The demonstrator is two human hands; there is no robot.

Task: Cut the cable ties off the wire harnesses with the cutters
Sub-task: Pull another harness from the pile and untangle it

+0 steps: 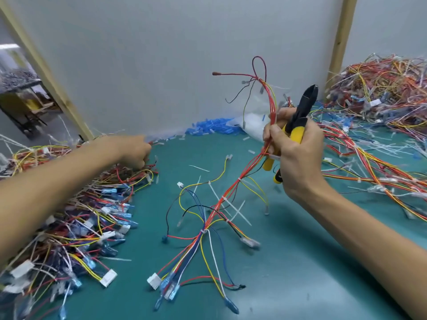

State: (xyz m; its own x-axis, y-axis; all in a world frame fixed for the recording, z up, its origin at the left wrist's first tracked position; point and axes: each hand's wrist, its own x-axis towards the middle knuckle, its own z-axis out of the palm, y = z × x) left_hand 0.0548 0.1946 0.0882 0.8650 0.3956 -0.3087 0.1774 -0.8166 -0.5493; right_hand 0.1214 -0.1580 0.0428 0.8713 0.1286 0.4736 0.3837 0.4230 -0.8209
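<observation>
Wires crowd the left edge of the frame: a heap of harnesses (69,215) with white and blue connectors lies on the green mat (288,262). Your left hand (132,151) reaches out over it at mid-left, its back toward you and its fingers curled down into the red and yellow wires at the heap's far end. The fingertips are hidden, so you cannot tell whether they grip a wire or only rest among them. In the centre, one harness (231,190) runs from its white connector near the bottom of the frame up and to the right, off the mat and into your right hand. White cable ties (223,199) sit at several points along its red bundle, their tails sticking out. A few loose tie offcuts (198,168) lie on the mat nearby, and a drift of blue sleeves (212,127) sits against the grey wall behind. Your right hand (298,155), right of centre, is closed tight. Thumb and forefinger pinch the harness's red wires, which rise above the fist and loop at the top, while the other fingers wrap the yellow handles of the cutters (302,107). The black nose points up and to the right, jaws together. At the far right, a second tangled heap (381,88) spreads from the upper corner down across the mat.
</observation>
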